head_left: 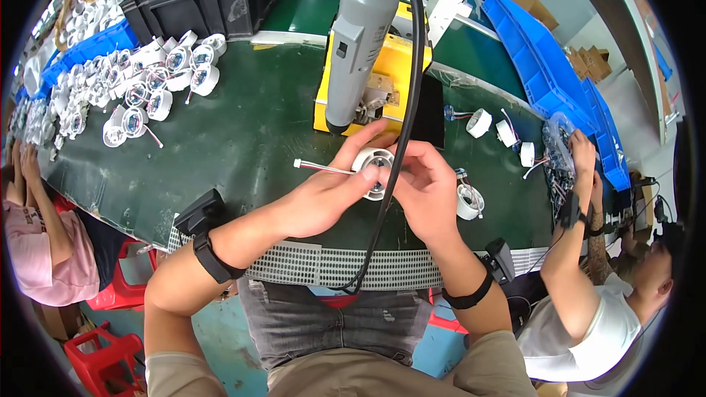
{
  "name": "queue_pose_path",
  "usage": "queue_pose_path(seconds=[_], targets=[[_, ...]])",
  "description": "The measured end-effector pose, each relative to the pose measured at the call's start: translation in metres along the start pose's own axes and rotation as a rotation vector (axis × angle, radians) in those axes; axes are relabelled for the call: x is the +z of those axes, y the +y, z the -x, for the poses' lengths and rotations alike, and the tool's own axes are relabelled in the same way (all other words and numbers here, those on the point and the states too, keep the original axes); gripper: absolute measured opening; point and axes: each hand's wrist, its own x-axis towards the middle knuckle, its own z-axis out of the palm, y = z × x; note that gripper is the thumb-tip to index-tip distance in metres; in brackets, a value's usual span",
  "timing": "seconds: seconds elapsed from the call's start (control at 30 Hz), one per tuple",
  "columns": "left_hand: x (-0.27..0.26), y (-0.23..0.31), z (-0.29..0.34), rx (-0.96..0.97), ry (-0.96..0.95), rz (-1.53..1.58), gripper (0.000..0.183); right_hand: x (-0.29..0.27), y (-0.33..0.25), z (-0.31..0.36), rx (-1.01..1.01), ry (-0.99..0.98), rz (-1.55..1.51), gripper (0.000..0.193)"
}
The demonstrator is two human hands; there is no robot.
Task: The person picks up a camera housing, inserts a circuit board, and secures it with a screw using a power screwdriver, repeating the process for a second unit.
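- Fingers of the left hand (pixel 320 197) and the right hand (pixel 428 195) pinch the white cup (pixel 379 163) above the worktop (pixel 250 110);
- its wires (pixel 328 167) stick out free to the left; a snag could pull them loose;
- the black cable (pixel 415 95) hangs before the right hand; if this hand lifts, it could catch and drop the cup.

Left of my left hand (pixel 312 204), the green table (pixel 239 129) gives me a wide bare stretch, good for passing through until the crowd of white cups (pixel 136 92). Straight ahead, the grey tool (pixel 358 51) and yellow stand (pixel 401 55) block me. The black cable (pixel 418 44) drops across the fingers of my right hand (pixel 430 198) and down between my forearms. A loose cup (pixel 468 208) sits just beside that hand; beyond it, an open strip runs to the wires (pixel 560 180) near a co-worker's hand (pixel 583 153).
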Motion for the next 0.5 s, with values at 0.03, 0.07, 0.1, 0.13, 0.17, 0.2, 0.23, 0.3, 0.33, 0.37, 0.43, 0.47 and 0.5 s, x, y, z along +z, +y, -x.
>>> queue_pose_path(seconds=[0.03,0.07,0.1,0.13,0.17,0.2,0.23,0.3,0.33,0.37,0.43,0.47,0.5], targets=[[0.004,-0.002,-0.001,-0.017,0.068,-0.071,0.064,-0.003,0.002,0.000,-0.007,0.012,0.037,0.031],[0.002,0.001,-0.002,-0.011,0.065,-0.068,0.064,-0.005,0.004,-0.001,-0.014,0.024,0.076,0.031],[-0.001,0.006,-0.003,-0.146,0.083,-0.075,0.061,-0.007,0.007,-0.001,-0.041,0.036,0.092,0.024],[-0.003,0.010,-0.003,-0.282,0.108,-0.084,0.057,-0.006,0.005,-0.003,-0.044,0.031,0.094,0.024],[-0.006,-0.001,-0.003,-0.171,0.148,-0.016,0.048,-0.004,0.001,-0.005,-0.019,0.029,0.167,0.019],[-0.006,-0.005,-0.002,-0.165,0.151,-0.015,0.048,-0.003,-0.002,-0.007,0.005,0.027,0.241,0.013],[-0.005,-0.007,-0.002,-0.157,0.157,0.055,0.047,-0.003,-0.001,-0.010,-0.076,0.076,0.352,0.008],[-0.003,-0.004,-0.003,-0.189,0.178,0.124,0.042,0.005,-0.005,-0.021,-0.289,0.178,0.418,0.030],[-0.004,-0.004,-0.004,-0.186,0.178,0.124,0.042,0.011,-0.009,-0.028,-0.372,0.189,0.478,0.042],[-0.007,-0.004,-0.003,-0.226,0.176,0.064,0.040,0.022,-0.018,-0.034,-0.363,0.152,0.456,0.054],[-0.012,-0.007,-0.004,-0.284,0.205,-0.037,0.037,0.041,-0.023,-0.050,-0.359,0.061,0.401,0.075],[-0.014,-0.008,-0.005,-0.277,0.209,-0.040,0.037,0.053,-0.031,-0.053,-0.310,0.065,0.409,0.069],[-0.014,-0.006,-0.005,-0.297,0.239,-0.002,0.037,0.059,-0.026,-0.061,-0.224,0.071,0.406,0.064]])
